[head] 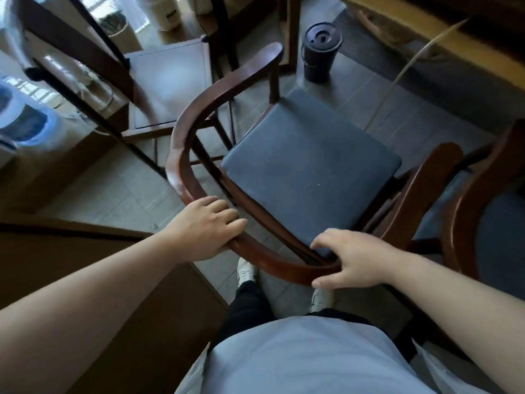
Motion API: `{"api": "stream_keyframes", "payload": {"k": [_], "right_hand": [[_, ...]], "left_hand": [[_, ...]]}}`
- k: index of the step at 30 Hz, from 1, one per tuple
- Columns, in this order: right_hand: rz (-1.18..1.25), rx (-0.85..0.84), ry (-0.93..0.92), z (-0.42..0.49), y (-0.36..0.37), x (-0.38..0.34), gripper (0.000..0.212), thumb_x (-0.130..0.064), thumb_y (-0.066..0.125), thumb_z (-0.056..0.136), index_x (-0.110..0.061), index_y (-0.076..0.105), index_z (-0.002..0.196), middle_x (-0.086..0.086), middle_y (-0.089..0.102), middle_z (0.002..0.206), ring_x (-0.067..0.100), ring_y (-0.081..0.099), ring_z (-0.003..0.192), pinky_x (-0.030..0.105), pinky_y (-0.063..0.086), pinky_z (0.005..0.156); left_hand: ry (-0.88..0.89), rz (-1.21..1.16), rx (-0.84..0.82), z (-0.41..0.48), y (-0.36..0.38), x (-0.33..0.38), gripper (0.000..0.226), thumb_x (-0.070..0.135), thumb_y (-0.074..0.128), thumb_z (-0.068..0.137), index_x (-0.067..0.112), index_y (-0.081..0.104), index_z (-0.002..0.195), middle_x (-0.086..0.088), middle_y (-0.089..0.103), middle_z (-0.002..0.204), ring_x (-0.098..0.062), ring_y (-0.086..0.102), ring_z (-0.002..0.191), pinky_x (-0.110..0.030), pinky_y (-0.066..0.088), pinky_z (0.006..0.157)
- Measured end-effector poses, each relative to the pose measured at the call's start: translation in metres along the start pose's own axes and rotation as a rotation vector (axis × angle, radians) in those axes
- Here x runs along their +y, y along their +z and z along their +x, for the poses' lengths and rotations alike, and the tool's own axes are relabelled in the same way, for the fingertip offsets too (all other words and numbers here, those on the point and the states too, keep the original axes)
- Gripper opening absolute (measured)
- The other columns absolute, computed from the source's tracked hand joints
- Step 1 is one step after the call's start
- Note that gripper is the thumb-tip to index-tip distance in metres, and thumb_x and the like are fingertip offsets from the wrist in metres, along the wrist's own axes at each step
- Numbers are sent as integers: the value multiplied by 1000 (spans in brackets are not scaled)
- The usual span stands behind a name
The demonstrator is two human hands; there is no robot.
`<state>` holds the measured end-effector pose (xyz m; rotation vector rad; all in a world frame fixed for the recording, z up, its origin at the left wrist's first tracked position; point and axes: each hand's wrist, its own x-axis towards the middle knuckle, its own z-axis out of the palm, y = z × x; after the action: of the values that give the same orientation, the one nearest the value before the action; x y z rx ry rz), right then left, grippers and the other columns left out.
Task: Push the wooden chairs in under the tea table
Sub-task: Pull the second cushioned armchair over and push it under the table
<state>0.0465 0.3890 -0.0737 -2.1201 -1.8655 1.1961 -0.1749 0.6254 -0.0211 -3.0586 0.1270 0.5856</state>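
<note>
A dark wooden armchair (181,155) with a curved back rail and a blue-grey seat cushion (309,169) stands right in front of me. My left hand (204,226) grips the back rail on its left side. My right hand (355,260) holds the same rail further right, fingers over the top and thumb beneath. A second wooden chair (466,223) with a similar cushion stands close on the right, its armrest nearly touching the first. The tea table's light wooden edge (426,32) runs across the top right, beyond the chair's front.
A black lidded bin (319,52) stands on the grey tiled floor between the chair and the table. A low wooden stool or side table (167,83) sits at the upper left. A brown cabinet top (85,265) is at my left. My feet are behind the chair.
</note>
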Motion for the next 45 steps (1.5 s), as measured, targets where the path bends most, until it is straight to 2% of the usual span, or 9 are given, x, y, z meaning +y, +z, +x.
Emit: {"api": "stream_keyframes", "payload": {"k": [2, 6, 9, 13, 22, 29, 35, 39, 45], "right_hand": [[-87, -71, 103, 8, 14, -14, 82, -88, 49, 56, -33, 48, 117, -8, 59, 110, 18, 59, 99, 37, 51, 80], [-279, -158, 169, 12, 29, -13, 38, -59, 54, 58, -27, 54, 78, -3, 67, 82, 25, 65, 83, 31, 49, 67], [-312, -144, 222, 13, 39, -14, 37, -56, 52, 57, -26, 57, 78, -2, 69, 81, 24, 67, 83, 31, 41, 64], [-333, -110, 235, 17, 43, -14, 37, -52, 47, 57, -25, 60, 79, -3, 69, 81, 23, 68, 82, 31, 48, 69], [-327, -78, 248, 18, 34, -9, 37, -52, 45, 54, -27, 57, 77, -4, 67, 79, 23, 67, 80, 32, 47, 65], [-302, -14, 254, 42, 36, -17, 31, -51, 52, 60, -26, 58, 77, -5, 66, 77, 22, 66, 76, 32, 51, 67], [-324, -101, 228, 30, 14, 4, 35, -59, 52, 61, -29, 54, 77, -6, 67, 82, 23, 65, 80, 34, 52, 71], [-345, -173, 281, 10, 4, 25, 29, -51, 53, 61, -27, 56, 76, -5, 66, 80, 23, 66, 81, 31, 49, 69], [-354, -146, 317, 5, 6, 36, 20, -40, 54, 56, -26, 52, 70, -4, 64, 74, 24, 66, 78, 30, 43, 62]], "left_hand": [[83, -24, -12, 2, -2, -14, 39, 46, 43, 87, 21, 50, 117, 0, 66, 107, -25, 60, 95, -42, 53, 78], [220, -61, -17, 7, 7, -20, 20, 35, 42, 93, 18, 52, 96, 2, 67, 84, -24, 63, 74, -39, 54, 63], [236, -62, 28, 7, 13, -24, 13, 26, 44, 94, 17, 50, 87, 1, 64, 74, -24, 62, 68, -38, 53, 60], [271, -49, 71, 7, 10, -25, 14, 26, 48, 92, 18, 49, 81, 2, 63, 68, -23, 62, 61, -34, 51, 56], [264, -63, 57, 18, -6, -32, 16, 33, 49, 88, 18, 54, 86, 2, 66, 76, -26, 64, 67, -38, 52, 63], [273, -104, 134, 22, -11, -64, 15, 33, 50, 85, 19, 52, 80, 2, 64, 67, -26, 63, 61, -38, 55, 62], [224, -74, 185, 37, -11, -51, 16, 36, 57, 81, 21, 52, 78, 5, 62, 66, -25, 59, 57, -35, 52, 59], [214, -60, 188, 55, -8, -18, 18, 36, 61, 80, 20, 53, 76, 4, 62, 65, -25, 60, 56, -32, 49, 56], [219, -62, 202, 64, -10, -15, 20, 36, 65, 80, 19, 55, 76, 4, 63, 63, -27, 62, 59, -47, 51, 90]]}}
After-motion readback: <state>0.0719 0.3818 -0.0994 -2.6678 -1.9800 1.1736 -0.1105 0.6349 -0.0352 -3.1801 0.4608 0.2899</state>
